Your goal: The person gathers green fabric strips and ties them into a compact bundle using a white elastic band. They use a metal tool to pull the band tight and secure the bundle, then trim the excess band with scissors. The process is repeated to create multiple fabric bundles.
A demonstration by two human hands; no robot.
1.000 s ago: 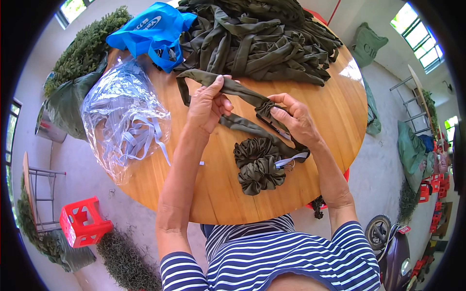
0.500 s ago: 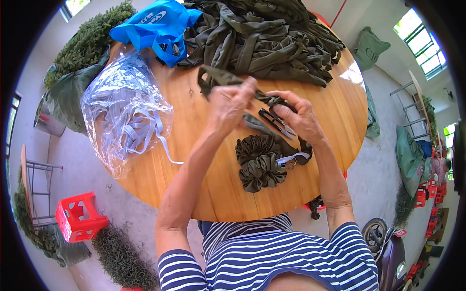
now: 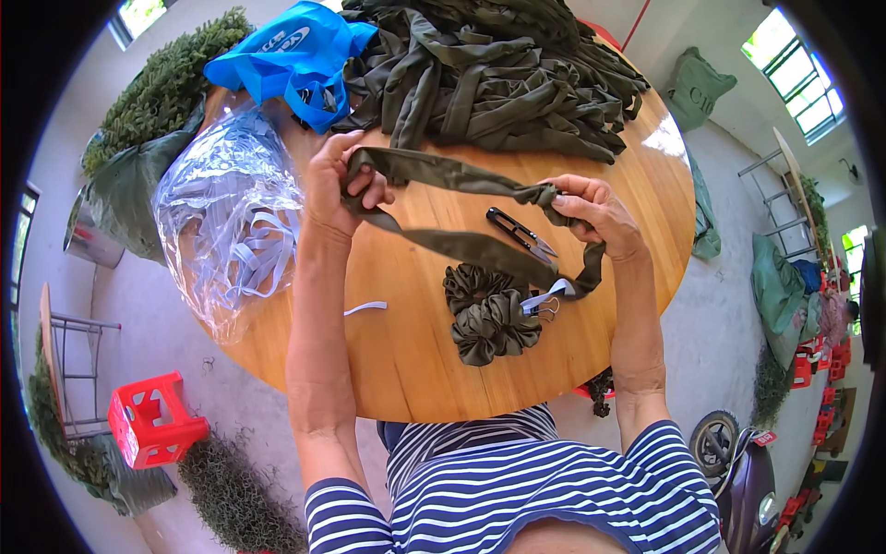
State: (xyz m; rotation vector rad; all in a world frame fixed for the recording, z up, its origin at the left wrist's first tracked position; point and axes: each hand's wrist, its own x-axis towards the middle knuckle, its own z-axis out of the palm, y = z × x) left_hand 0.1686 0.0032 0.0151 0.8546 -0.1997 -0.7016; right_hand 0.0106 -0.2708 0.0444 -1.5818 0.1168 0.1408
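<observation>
A long olive-green fabric strip point(image 3: 452, 242) hangs as a loop between my two hands above the table. My left hand point(image 3: 337, 185) has its fingers curled through the loop's left end. Gathered fabric at the right end is pinched in my right hand point(image 3: 595, 212). Below the strip lie black-handled thread snips point(image 3: 520, 233), blades toward the right. Nearer me sit gathered olive scrunchies point(image 3: 494, 323), beside a metal binder clip point(image 3: 550, 307) and the end of a pale elastic band point(image 3: 544, 294) close to the strip's lower end.
A pile of olive fabric strips point(image 3: 498, 88) covers the far side of the round wooden table point(image 3: 406, 369). A blue bag point(image 3: 286, 55) and a clear plastic bag of pale elastic point(image 3: 231, 222) lie at left. A red stool point(image 3: 155, 420) stands on the floor at left.
My left hand has moved left and up, spreading the fabric strip into a wide loop. My right hand has shifted slightly right and down, still gripping the gathered end.
</observation>
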